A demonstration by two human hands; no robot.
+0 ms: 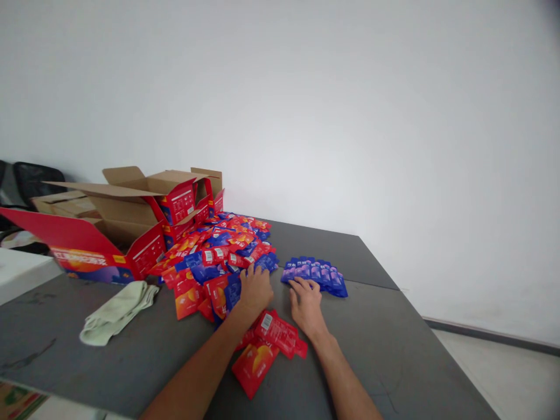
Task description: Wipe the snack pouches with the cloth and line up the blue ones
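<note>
My left hand [256, 289] is over the near right side of a heap of red and blue packets [236, 239]. Its fingers are bent and apart, with the tips against the packets; I see nothing gripped. A blue packet [233, 290] lies beside its wrist. My right hand [306, 300] rests on the table, fingers spread, at the near left edge of an overlapping row of blue packets [314, 272]. Between my forearms lie a red packet with a barcode [277, 332] and a red-orange packet [255, 366], apart from the main heap.
Open red cartons [149, 254] stand along the left behind the heap. A folded pale green cloth [118, 312] lies at the left on the dark grey table [367, 332]. A white surface [21, 271] and a black chair [37, 181] are farther left. A white wall rises behind the table.
</note>
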